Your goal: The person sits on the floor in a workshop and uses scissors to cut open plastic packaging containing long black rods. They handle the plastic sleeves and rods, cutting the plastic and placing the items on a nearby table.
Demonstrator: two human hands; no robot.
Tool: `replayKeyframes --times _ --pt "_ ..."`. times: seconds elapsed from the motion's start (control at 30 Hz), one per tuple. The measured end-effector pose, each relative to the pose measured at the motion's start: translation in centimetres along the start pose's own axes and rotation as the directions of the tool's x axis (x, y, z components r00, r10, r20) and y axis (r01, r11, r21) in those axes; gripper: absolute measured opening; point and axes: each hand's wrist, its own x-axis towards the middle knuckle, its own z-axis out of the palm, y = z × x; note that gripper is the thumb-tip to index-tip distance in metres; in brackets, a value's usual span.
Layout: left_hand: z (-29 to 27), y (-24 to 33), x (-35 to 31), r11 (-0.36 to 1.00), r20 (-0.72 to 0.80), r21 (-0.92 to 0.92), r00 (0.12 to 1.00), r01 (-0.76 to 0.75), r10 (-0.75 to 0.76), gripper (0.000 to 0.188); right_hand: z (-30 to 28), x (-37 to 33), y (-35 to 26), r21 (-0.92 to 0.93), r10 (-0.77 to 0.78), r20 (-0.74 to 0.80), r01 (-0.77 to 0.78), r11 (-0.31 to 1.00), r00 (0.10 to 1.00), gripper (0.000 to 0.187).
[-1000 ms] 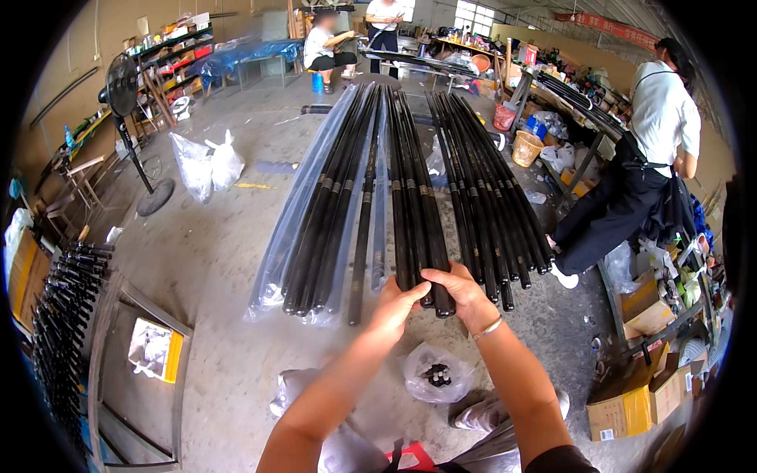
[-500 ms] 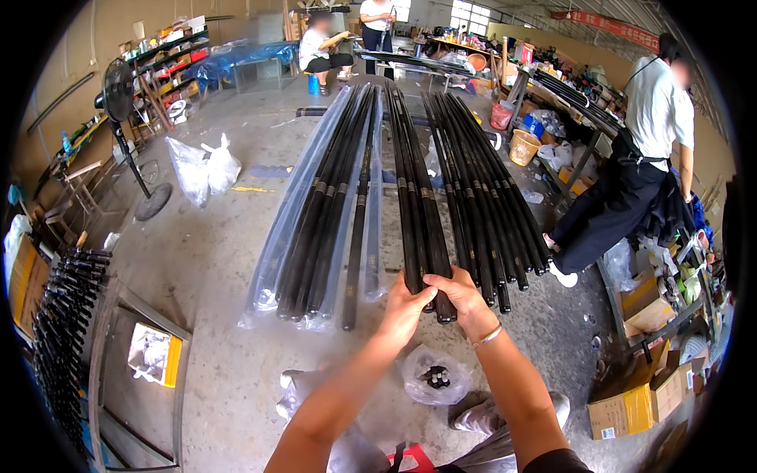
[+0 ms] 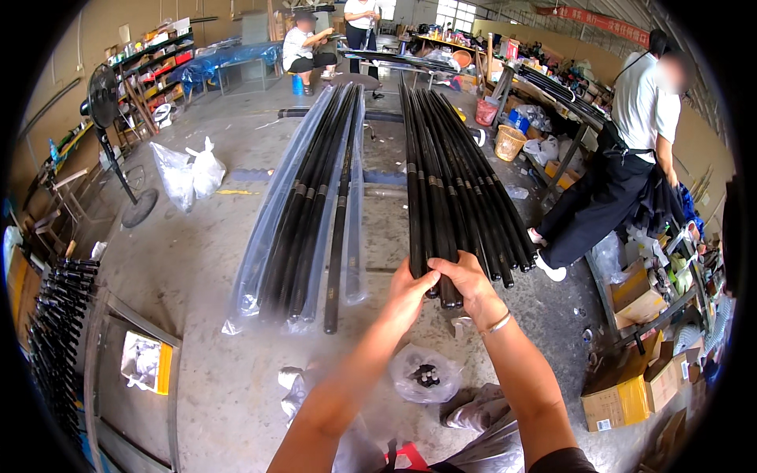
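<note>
Both of the person's hands are wrapped on the near ends of a cluster of slim black rods (image 3: 441,229), the left hand (image 3: 409,288) at its left side and the right hand (image 3: 467,285) at its right, a metal bangle (image 3: 497,322) on that wrist. The thumbs lie across the top, close to each other, and the fingers curl beneath where I can't see them, so neither hand is spread. A few blunt rod ends poke out toward the person between the two grips, while the rest of the length runs away ahead of both hands, narrowing into the distance. Just to the right of the gripped rods a row of similar rods (image 3: 505,229) fans out; I can't make out whether they touch. Well to their left lie more rods (image 3: 298,236) with clear plastic sleeves (image 3: 264,209) about them, and between that batch and the gripped rods one lone rod (image 3: 337,244) rests by itself. On the floor, nearer the person than the gripped rods, sits an open clear bag (image 3: 452,386) holding small dark pieces (image 3: 426,374). Off to their right a co-worker in a white shirt (image 3: 643,106) leans by the cluttered shelving.
</note>
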Motion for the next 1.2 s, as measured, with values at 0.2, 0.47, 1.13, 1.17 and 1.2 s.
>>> replayKeyframes --times 0.2,0.47,1.13,1.17,1.2 --pt "-0.4 -0.7 2.2 0.988 0.019 0.150 0.999 0.045 -0.049 0.042 -1.8 2.3 -0.2 -0.273 -0.088 -0.078 0.063 0.960 0.993 0.069" --pt "-0.6 -0.5 1.9 0.981 -0.187 0.094 0.971 0.169 -0.149 0.072 -1.7 2.3 -1.2 -0.863 -0.342 -0.050 0.132 0.488 0.938 0.073" --pt "-10.4 18.8 -11.5 -0.165 -0.272 0.911 0.852 0.378 0.447 0.070 12.1 -4.5 7.2 -0.446 0.259 0.440 -0.042 0.894 0.860 0.034" --pt "-10.2 19.0 -11.3 -0.128 -0.305 0.913 0.858 0.387 0.413 0.072 12.7 -4.1 7.9 -0.274 0.234 0.424 -0.123 0.954 0.875 0.033" --pt "-9.5 19.4 -11.3 -0.091 -0.338 0.913 0.863 0.398 0.375 0.075 13.4 -4.0 8.4 -0.089 0.215 0.403 -0.196 0.977 0.890 0.033"
